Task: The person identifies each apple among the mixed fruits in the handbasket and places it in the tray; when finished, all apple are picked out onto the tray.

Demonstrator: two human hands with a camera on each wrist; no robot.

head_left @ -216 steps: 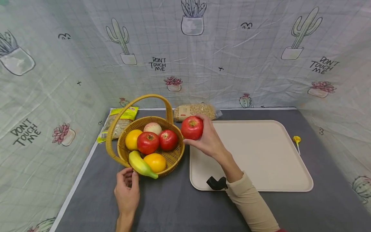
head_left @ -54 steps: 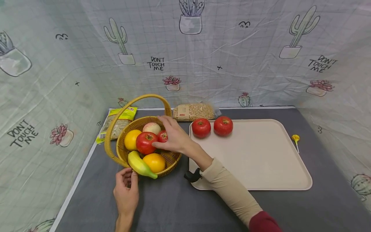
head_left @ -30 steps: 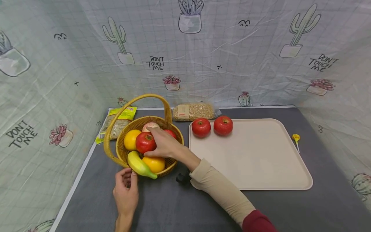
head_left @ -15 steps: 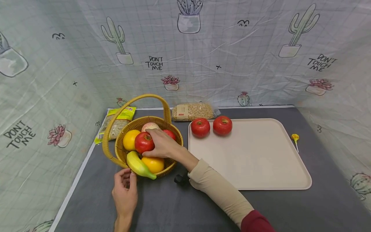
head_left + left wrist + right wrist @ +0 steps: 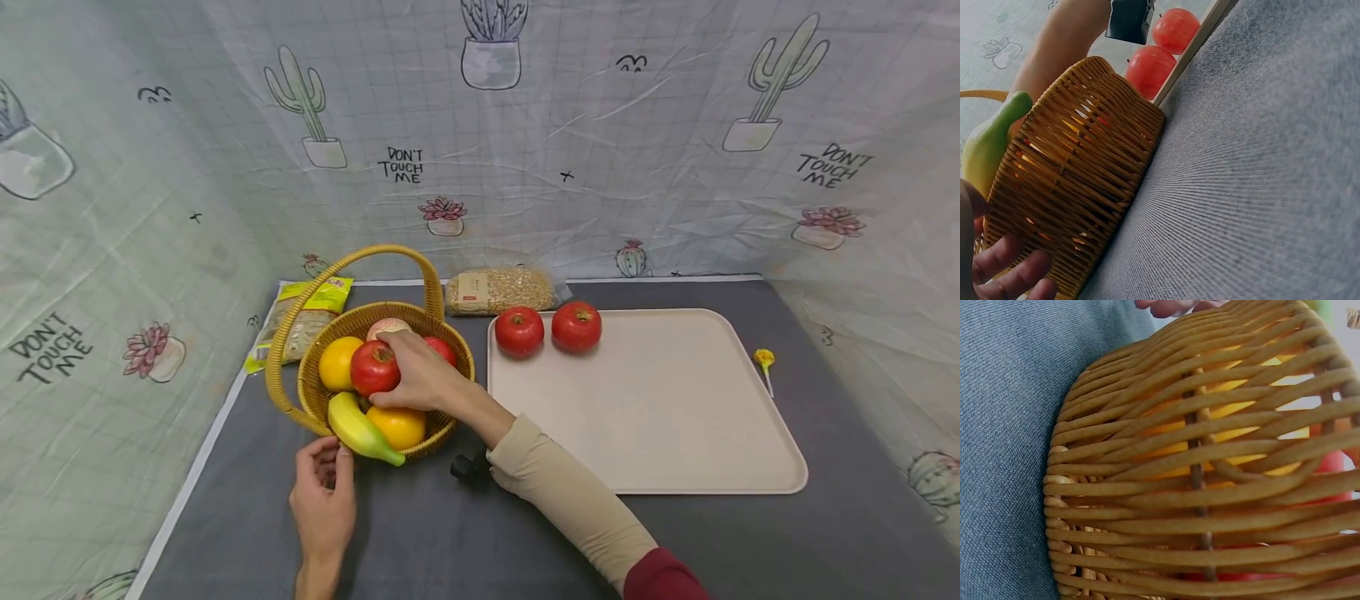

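In the head view, my right hand (image 5: 422,368) reaches into the yellow wicker basket (image 5: 459,421) and grips a red pomegranate (image 5: 374,368) between thumb and fingers. My left hand (image 5: 324,487) holds the basket's near left rim; the left wrist view shows its fingers (image 5: 1013,265) against the woven outer wall. Around the gripped fruit lie two oranges (image 5: 337,363), a banana (image 5: 360,425) over the near rim, a pale pink peach (image 5: 387,327) and another red fruit (image 5: 442,350), partly behind my right hand. Through the right wrist view's basket weave (image 5: 1147,506), orange and red fruit show.
Right of the basket lies a beige tray (image 5: 660,400) with two pomegranates (image 5: 519,332) in its far left corner. Behind are a bag of grain (image 5: 504,290) and a yellow packet (image 5: 307,321). A yellow lollipop (image 5: 765,359) lies beyond the tray's right edge.
Earlier my right hand held a pomegranate near the tray; two now sit on it. The hand has returned to the basket and closed around another. My left hand has stayed at the rim.
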